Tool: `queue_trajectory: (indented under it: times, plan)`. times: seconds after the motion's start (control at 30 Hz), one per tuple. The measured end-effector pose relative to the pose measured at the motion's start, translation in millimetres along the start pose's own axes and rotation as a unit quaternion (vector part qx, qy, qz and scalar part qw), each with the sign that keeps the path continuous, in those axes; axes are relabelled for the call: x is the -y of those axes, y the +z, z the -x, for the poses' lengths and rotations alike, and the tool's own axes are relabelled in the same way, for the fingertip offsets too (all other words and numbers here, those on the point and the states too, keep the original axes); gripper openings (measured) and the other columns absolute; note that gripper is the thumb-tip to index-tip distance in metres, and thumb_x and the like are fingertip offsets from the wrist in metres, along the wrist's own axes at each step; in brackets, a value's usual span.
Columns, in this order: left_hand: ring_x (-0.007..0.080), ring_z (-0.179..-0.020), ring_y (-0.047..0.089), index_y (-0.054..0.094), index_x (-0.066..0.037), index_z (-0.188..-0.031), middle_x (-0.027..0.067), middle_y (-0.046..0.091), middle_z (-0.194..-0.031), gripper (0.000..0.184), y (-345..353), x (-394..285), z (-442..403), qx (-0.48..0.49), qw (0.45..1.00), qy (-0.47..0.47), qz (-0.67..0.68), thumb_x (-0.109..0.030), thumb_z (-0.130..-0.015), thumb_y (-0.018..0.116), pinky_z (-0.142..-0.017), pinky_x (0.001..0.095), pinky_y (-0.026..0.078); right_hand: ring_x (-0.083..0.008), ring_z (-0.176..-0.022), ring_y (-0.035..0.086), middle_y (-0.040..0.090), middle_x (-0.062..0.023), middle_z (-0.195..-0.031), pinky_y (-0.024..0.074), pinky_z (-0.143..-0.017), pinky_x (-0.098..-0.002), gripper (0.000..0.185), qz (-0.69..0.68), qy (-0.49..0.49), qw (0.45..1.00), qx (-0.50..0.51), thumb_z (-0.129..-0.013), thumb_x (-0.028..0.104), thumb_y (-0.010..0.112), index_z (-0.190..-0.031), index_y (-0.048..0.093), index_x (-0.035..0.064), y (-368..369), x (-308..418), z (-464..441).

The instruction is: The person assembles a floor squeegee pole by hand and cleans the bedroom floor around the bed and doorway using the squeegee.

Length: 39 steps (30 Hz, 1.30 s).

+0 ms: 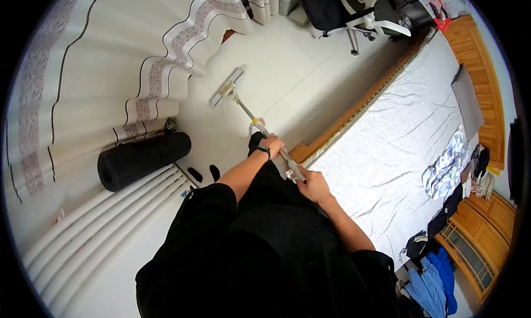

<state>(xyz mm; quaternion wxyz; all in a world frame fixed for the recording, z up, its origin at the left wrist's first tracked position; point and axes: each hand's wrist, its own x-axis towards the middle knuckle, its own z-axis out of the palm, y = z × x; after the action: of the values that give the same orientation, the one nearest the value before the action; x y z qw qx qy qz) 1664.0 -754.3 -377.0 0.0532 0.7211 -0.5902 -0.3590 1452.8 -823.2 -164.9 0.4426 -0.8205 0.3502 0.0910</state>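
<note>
A long-handled sponge mop (243,105) slants across the view, its flat head (226,88) on the pale floor near the curtain. My left hand (271,145), with a dark band at the wrist, is closed around the middle of the handle. Higher up the handle, close to my body, my right hand (314,186) grips near its end. Part of the handle is hidden by my fingers. The mop head looks slightly blurred.
A bed (381,135) with a wooden edge runs along the right. On the left are a long curtain (127,47), a black roll (144,160) and a white radiator (105,224). A wheeled chair (362,11) stands at the back. Clothes (431,287) lie at lower right.
</note>
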Motion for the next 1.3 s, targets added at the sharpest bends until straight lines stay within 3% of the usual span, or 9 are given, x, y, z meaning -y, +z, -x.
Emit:
queue_trajectory:
  times: [0.2, 0.33, 0.63, 0.77, 0.8, 0.83, 1.0, 1.17, 1.3]
  plan:
    - [0.0385, -0.085, 0.066, 0.071, -0.004, -0.081, 0.0204, 0.067, -0.082, 0.013, 115.1, -174.7, 29.4, 0.053, 0.991, 0.120, 0.002, -0.011, -0.070, 0.068, -0.076, 0.0457, 0.053, -0.0465, -0.076, 0.064, 0.064, -0.0297, -0.079, 0.0518, -0.074, -0.0517, 0.041, 0.015, -0.001, 1.000, 0.003, -0.083, 0.019, 0.064, -0.122, 0.060, 0.0055, -54.0, -88.0, 183.2]
    - [0.0388, -0.083, 0.065, 0.066, -0.003, -0.080, 0.0182, 0.067, -0.081, 0.021, 153.8, -233.1, 42.7, 0.072, 0.966, 0.226, 0.103, -0.022, -0.073, 0.073, -0.074, 0.0469, 0.051, -0.0464, -0.079, 0.064, 0.065, -0.0295, -0.083, 0.0521, -0.072, -0.0509, 0.038, 0.064, 0.057, 0.996, 0.019, -0.083, 0.019, 0.065, -0.119, 0.061, 0.0048, -58.0, -131.3, 242.2]
    - [0.0301, -0.101, 0.058, 0.073, -0.009, -0.090, 0.0090, 0.068, -0.097, 0.019, 190.3, -209.0, 71.0, 0.099, 0.991, 0.086, 0.037, -0.026, -0.082, 0.069, -0.075, 0.0481, 0.053, -0.0412, -0.072, 0.067, 0.066, -0.0263, -0.082, 0.0521, -0.064, -0.0426, 0.031, -0.004, 0.049, 0.999, 0.023, -0.082, 0.021, 0.072, -0.105, 0.067, 0.0002, 0.8, -144.5, 235.2]
    - [0.0295, -0.100, 0.059, 0.073, -0.010, -0.091, 0.0094, 0.068, -0.099, 0.017, 175.9, -155.0, 65.1, 0.084, 0.995, 0.040, 0.044, -0.025, -0.084, 0.067, -0.075, 0.0465, 0.052, -0.0358, -0.070, 0.070, 0.066, -0.0273, -0.080, 0.0519, -0.063, -0.0418, 0.034, 0.011, 0.026, 1.000, 0.009, -0.081, 0.019, 0.074, -0.107, 0.067, -0.0020, 25.5, -126.6, 185.1]
    - [0.0291, -0.102, 0.060, 0.073, -0.010, -0.091, 0.0099, 0.069, -0.100, 0.018, 154.8, -132.6, 71.4, 0.115, 0.993, -0.012, 0.034, -0.025, -0.085, 0.067, -0.076, 0.0461, 0.053, -0.0256, -0.079, 0.071, 0.069, -0.0253, -0.086, 0.0539, -0.071, -0.0368, 0.041, 0.008, 0.051, 0.998, 0.034, -0.083, 0.020, 0.073, -0.114, 0.065, -0.0056, 43.8, -128.6, 165.0]
    - [0.0297, -0.100, 0.063, 0.074, -0.009, -0.091, 0.0103, 0.070, -0.100, 0.017, 133.9, -108.0, 86.5, 0.061, 0.998, -0.016, 0.030, -0.022, -0.085, 0.065, -0.077, 0.0457, 0.054, -0.0386, -0.078, 0.070, 0.068, -0.0274, -0.085, 0.0544, -0.068, -0.0405, 0.038, -0.010, -0.008, 1.000, 0.017, -0.081, 0.020, 0.073, -0.112, 0.067, -0.0027, 61.3, -122.9, 143.3]
    - [0.0299, -0.113, 0.059, 0.074, -0.013, -0.095, 0.0114, 0.068, -0.108, 0.018, 73.9, 40.9, 104.8, 0.011, 0.990, -0.142, 0.007, -0.015, -0.083, 0.061, -0.084, 0.0472, 0.053, -0.0414, -0.082, 0.068, 0.068, -0.0278, -0.087, 0.0540, -0.072, -0.0432, 0.040, 0.004, -0.012, 0.998, 0.057, -0.083, 0.026, 0.071, -0.111, 0.067, -0.0015, 131.6, -27.1, 13.5]
    - [0.0305, -0.144, 0.024, 0.060, -0.019, -0.127, 0.0143, 0.034, -0.152, 0.034, -1.1, 152.8, 142.2, 0.035, 0.957, -0.287, -0.022, -0.026, -0.094, 0.056, -0.111, 0.0560, 0.030, -0.0448, -0.086, 0.065, 0.066, -0.0295, -0.088, 0.0518, -0.075, -0.0473, 0.043, 0.003, -0.078, 0.996, 0.034, -0.084, 0.031, 0.069, -0.110, 0.065, -0.0034, 211.6, 60.9, -85.5]
    - [0.0316, -0.145, 0.024, 0.061, -0.019, -0.126, 0.0127, 0.028, -0.156, 0.032, -9.0, 205.9, 174.8, -0.067, 0.935, -0.348, 0.017, -0.023, -0.096, 0.052, -0.112, 0.0554, 0.030, -0.0461, -0.092, 0.064, 0.065, -0.0304, -0.094, 0.0504, -0.081, -0.0481, 0.046, -0.011, -0.053, 0.995, 0.083, -0.086, 0.032, 0.066, -0.111, 0.063, -0.0063, 247.0, 108.5, -117.9]
